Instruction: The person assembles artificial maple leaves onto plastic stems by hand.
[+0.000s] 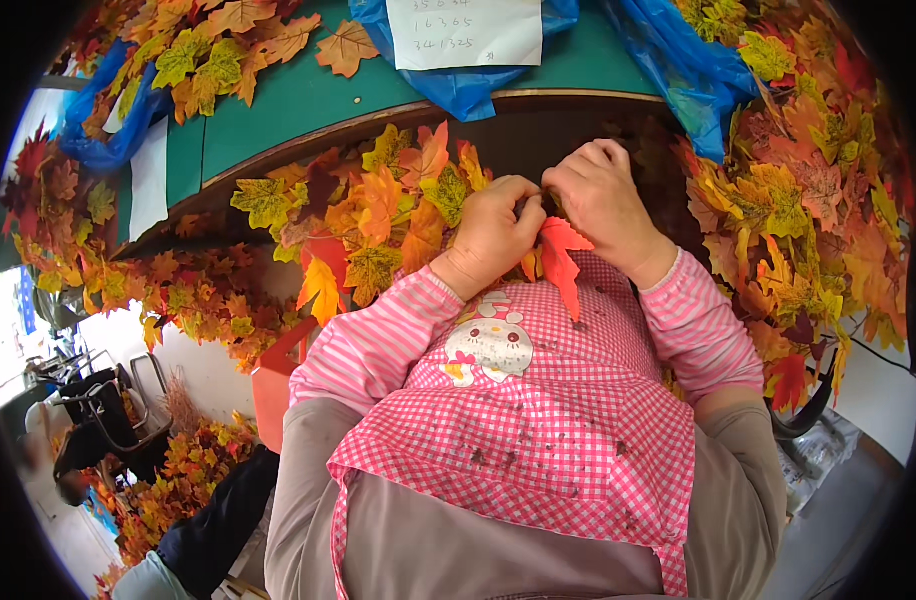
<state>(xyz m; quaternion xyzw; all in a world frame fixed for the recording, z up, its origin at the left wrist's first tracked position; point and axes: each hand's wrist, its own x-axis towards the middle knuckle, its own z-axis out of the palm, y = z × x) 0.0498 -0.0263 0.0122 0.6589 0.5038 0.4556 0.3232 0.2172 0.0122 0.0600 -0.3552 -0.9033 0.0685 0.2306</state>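
Note:
My left hand (493, 235) is closed beside a garland of artificial maple leaves (378, 210) in yellow, orange and dark red, which spreads out to its left. Close by on the right, my right hand (610, 205) has its fingers bent in a pinch, and the two hands nearly meet. A bright red artificial maple leaf (561, 265) hangs point down between them, over my lap. Whatever the fingertips pinch is hidden, and I cannot tell which hand carries the red leaf. Striped pink sleeves cover both forearms, above a pink checked apron (538, 420).
Ahead is a green table (288, 95) with a curved edge, loose leaves, blue plastic bags (468, 90) and a handwritten paper sheet (465, 35). Thick leaf garlands hang at right (778, 220) and left (188, 300). An orange-red plastic piece (275, 385) stands by my left elbow.

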